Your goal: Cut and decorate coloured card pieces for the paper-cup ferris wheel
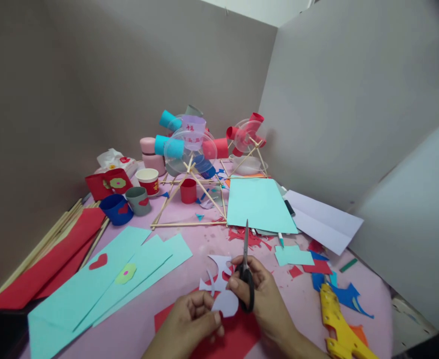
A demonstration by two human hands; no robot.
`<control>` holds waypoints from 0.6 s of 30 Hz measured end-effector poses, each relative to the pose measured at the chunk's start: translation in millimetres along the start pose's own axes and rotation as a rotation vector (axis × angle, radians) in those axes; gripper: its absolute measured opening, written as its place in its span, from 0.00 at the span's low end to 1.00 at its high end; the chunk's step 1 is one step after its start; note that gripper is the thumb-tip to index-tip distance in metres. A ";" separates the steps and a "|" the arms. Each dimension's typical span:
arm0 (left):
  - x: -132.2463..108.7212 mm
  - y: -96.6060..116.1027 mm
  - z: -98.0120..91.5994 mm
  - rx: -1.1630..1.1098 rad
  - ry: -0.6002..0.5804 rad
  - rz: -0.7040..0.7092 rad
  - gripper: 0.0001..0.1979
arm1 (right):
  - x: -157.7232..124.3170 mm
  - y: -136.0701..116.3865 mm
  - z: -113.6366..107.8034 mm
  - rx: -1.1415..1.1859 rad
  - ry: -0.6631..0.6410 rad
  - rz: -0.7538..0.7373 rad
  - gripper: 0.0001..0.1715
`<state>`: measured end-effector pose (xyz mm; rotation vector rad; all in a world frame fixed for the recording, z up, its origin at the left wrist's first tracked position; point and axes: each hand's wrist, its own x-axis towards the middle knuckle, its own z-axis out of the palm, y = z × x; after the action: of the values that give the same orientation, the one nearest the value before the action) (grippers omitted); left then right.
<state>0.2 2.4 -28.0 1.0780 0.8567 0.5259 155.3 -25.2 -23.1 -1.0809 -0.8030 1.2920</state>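
Between its thumb and fingers, my left hand [195,319] pinches a small rounded pale lilac paper piece [226,303]. My right hand [266,299] is closed round black-handled scissors [246,279], whose blades point up and away and look closed. The scissors are just right of the paper piece. Behind the piece lie cut lilac scraps [219,269]. Red paper [234,339] is on the table beneath both hands.
A stick frame [189,224] bears a wheel with blue, red and lilac cups; another stands behind. Turquoise sheets [110,284] lie left, a turquoise sheet [259,204] ahead. A yellow glue gun [335,319] is right. Paper cups [139,201] and red strips [55,259] are left.
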 end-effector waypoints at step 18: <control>2.0 -1.3 2.2 -0.069 0.052 0.063 0.15 | -2.6 -3.4 7.8 -0.095 -0.003 -0.005 0.18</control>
<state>3.1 2.2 -29.4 1.0342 0.8462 0.6345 148.8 -26.3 -17.1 -1.1521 -0.8766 1.2622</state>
